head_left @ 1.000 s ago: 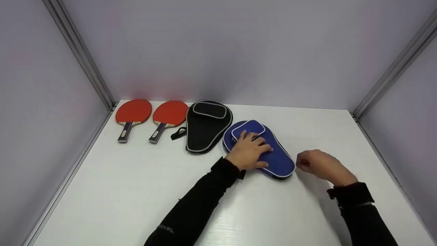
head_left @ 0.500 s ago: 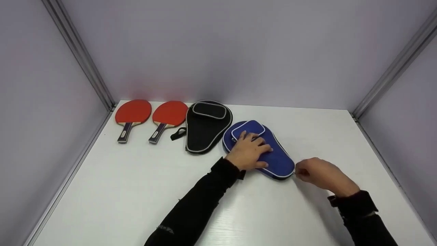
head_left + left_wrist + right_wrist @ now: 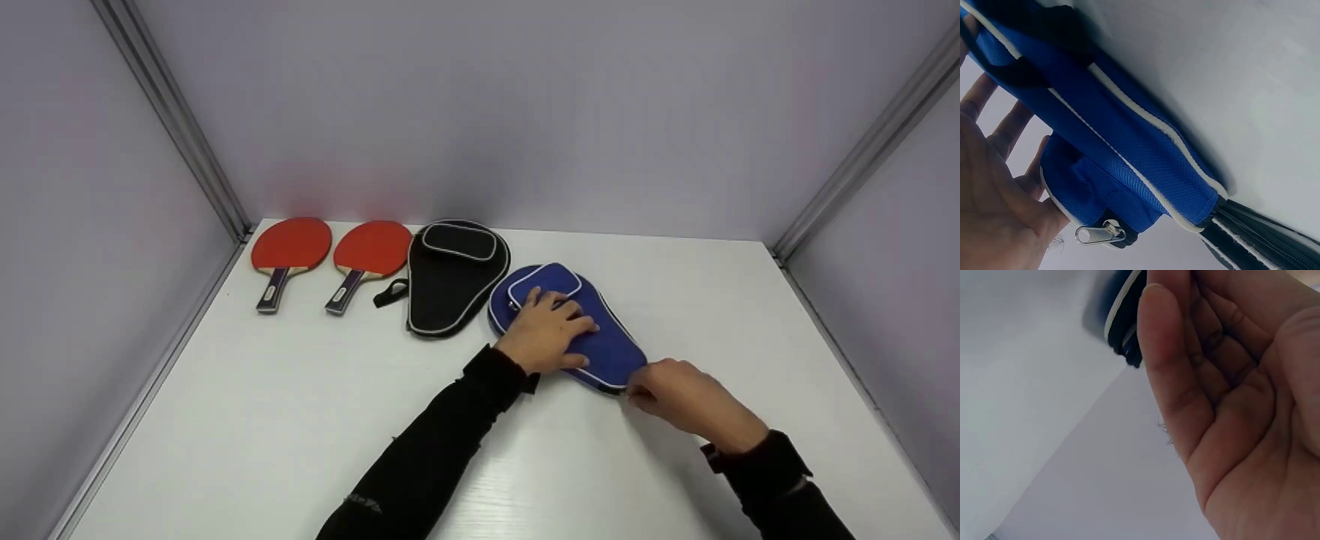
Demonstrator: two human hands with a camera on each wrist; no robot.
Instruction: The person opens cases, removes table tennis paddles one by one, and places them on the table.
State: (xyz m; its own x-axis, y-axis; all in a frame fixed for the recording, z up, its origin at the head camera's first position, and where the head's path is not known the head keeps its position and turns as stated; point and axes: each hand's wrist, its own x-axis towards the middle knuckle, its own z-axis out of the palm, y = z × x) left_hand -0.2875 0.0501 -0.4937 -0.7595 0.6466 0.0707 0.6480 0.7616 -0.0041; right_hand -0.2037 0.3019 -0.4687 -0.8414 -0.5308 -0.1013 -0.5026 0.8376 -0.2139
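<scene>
A blue table tennis bat case (image 3: 611, 349) with white piping lies on the white table, its narrow end toward the lower right. My left hand (image 3: 546, 330) rests on it with fingers spread, over the lower part of its small pocket (image 3: 1100, 185). A metal pull (image 3: 1095, 235) hangs from that pocket's zip in the left wrist view. My right hand (image 3: 679, 397) is at the case's narrow end, thumb and curled fingers pinching the zip pull at its edge. The pull itself is hidden by the fingers. Black zip edging (image 3: 1123, 340) shows beside the thumb in the right wrist view.
A black bat case (image 3: 450, 289) with a strap (image 3: 391, 292) lies close to the left of the blue one. Two red table tennis bats (image 3: 292, 244) lie farther left, handles toward me. Pale panels (image 3: 525, 112) with metal corner posts surround the table (image 3: 300, 420).
My right hand has moved down and slightly left around the narrow end of the blue case, along its zip. My left hand and the case have stayed in place.
</scene>
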